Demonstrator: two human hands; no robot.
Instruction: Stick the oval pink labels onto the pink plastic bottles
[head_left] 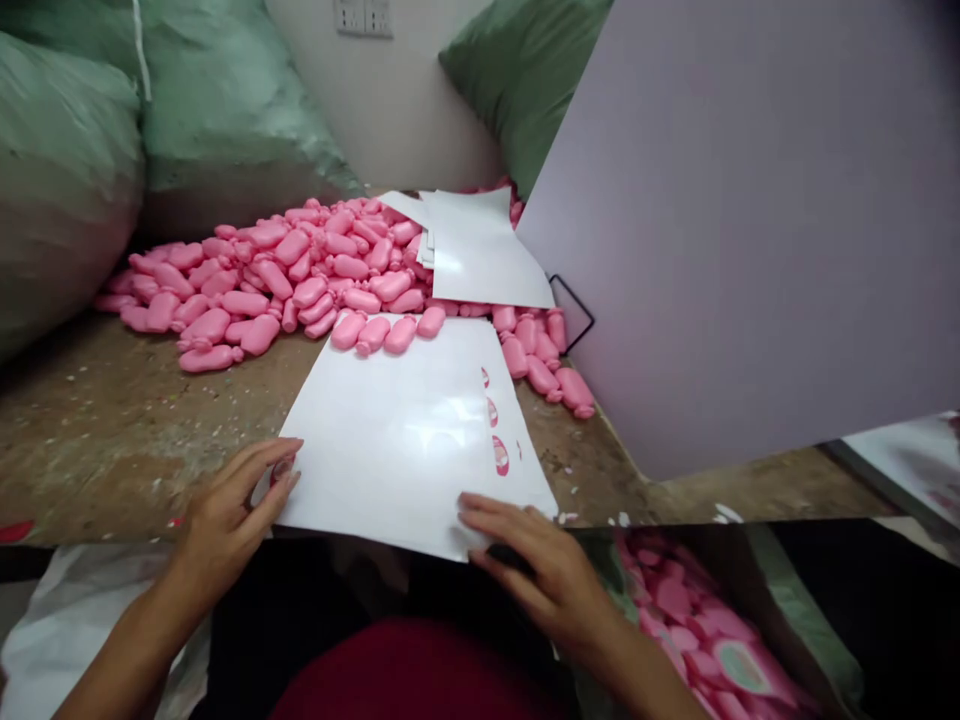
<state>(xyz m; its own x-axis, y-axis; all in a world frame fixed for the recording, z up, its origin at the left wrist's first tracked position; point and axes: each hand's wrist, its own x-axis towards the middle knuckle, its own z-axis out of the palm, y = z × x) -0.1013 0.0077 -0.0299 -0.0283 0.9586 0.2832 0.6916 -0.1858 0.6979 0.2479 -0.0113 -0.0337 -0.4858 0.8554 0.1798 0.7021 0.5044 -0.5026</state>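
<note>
Tabletop, green sacks, wall, hands at sheet

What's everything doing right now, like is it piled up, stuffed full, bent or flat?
Near white sheet: glossy, mostly bare, a few red prints towards its right side
Four pink pieces: lined up along its far edge
Pink heap: loosely piled
Top far sheet: curved, over pink pieces
Green sack: bulging
Left hand: at the near sheet's left edge
Right hand: at its near right corner
</note>
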